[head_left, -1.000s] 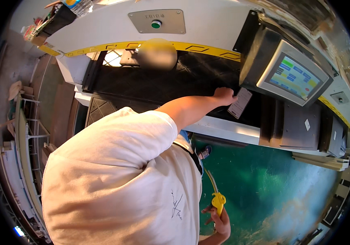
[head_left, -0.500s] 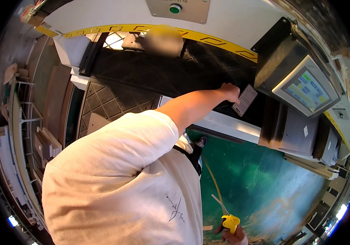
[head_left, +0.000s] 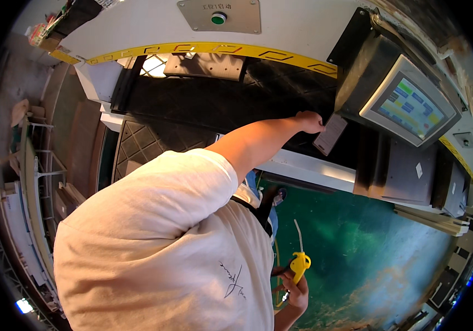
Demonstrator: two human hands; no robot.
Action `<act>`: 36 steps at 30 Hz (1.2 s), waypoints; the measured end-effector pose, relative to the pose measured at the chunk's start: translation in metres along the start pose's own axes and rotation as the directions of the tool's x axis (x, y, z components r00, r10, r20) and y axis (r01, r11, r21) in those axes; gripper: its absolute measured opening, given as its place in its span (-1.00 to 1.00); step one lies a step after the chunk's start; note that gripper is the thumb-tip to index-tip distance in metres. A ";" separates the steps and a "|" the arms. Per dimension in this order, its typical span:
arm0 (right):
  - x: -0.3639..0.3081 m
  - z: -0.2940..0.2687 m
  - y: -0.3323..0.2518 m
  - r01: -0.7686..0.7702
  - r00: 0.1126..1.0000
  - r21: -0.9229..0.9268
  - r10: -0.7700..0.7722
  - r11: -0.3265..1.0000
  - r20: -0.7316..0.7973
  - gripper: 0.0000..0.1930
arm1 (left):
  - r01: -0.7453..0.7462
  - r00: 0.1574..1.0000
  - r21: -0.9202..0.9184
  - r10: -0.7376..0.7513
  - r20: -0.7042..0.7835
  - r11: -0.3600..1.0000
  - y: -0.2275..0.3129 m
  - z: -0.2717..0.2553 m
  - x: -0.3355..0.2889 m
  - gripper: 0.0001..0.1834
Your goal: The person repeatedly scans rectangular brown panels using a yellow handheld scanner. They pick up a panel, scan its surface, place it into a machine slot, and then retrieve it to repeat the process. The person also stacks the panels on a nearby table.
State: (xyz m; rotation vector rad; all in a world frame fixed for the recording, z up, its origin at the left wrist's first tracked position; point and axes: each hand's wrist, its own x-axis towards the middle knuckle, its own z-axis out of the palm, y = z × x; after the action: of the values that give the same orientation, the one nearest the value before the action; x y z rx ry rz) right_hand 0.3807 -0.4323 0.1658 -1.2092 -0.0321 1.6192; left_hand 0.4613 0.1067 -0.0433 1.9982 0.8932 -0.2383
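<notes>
My left arm reaches across toward the dark machine bed (head_left: 203,102). At its end, my left hand (head_left: 310,122) is closed, its fingertips pinching the left edge of a thin, pale printed card (head_left: 331,134). Low on the right, my right hand (head_left: 297,292) grips a yellow air blow gun (head_left: 301,266). The gun's thin metal nozzle points upward, over the green floor. Part of the right hand's grip is hidden behind the gun body.
A tilted touch screen (head_left: 410,107) hangs right of the card. Flat panels (head_left: 407,171) stand below it. Overhead runs a white beam with a yellow strip and a green button (head_left: 218,19). A pale board with holes (head_left: 209,65) lies behind the bed. Racks (head_left: 38,171) stand left.
My right hand has risen with the blow gun, and its nozzle has swung from up-left to nearly upright. My left hand stays at the card. The view has shifted slightly.
</notes>
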 end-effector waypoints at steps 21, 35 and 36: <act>0.062 0.032 -0.016 0.055 0.998 -0.294 -0.062 0.954 -0.013 -0.63 | -0.017 1.000 0.052 0.018 -0.014 0.998 0.006 0.004 -0.001 -0.51; 0.082 0.039 -0.040 0.025 1.000 -0.410 -0.019 0.912 0.018 -0.62 | 0.044 0.989 0.061 -0.035 -0.144 0.997 0.004 0.015 0.005 -0.58; 0.083 0.038 -0.040 0.025 1.000 -0.409 -0.020 0.912 0.016 -0.62 | 0.042 0.990 0.050 -0.035 -0.139 0.998 0.007 0.014 0.004 -0.57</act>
State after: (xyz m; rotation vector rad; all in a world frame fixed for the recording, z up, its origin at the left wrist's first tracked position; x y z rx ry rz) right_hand 0.3889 -0.3344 0.1510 -1.5101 -0.4105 1.6473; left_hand 0.4715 0.0947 -0.0488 2.0672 1.0229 -0.1475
